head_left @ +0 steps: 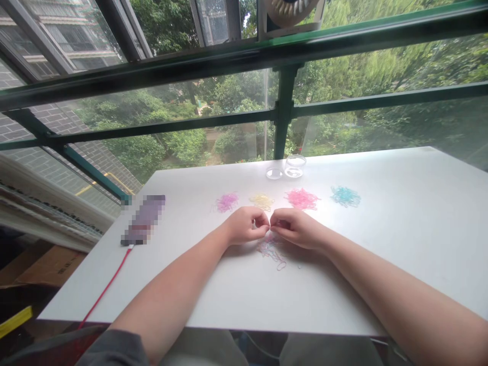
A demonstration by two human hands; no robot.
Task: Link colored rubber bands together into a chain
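My left hand (249,223) and my right hand (295,227) meet fingertip to fingertip above the table, each closed in a pinch. Whatever lies between the fingertips is too small to make out. Just below them is a loose mixed pile of thin, pale rubber bands (272,250), partly hidden by the hands. Beyond the hands four colour groups lie in a row: purple bands (227,202), yellow bands (261,201), pink bands (302,199) and teal bands (345,196). The yellow group is close behind my left hand, the pink one behind my right.
Clear round containers (294,173) stand at the white table's (400,239) far edge. To the left lies a blurred-out phone-like object (145,221) with a red cable (104,290) running off the front edge. A green railing (284,107) and windows rise behind the table.
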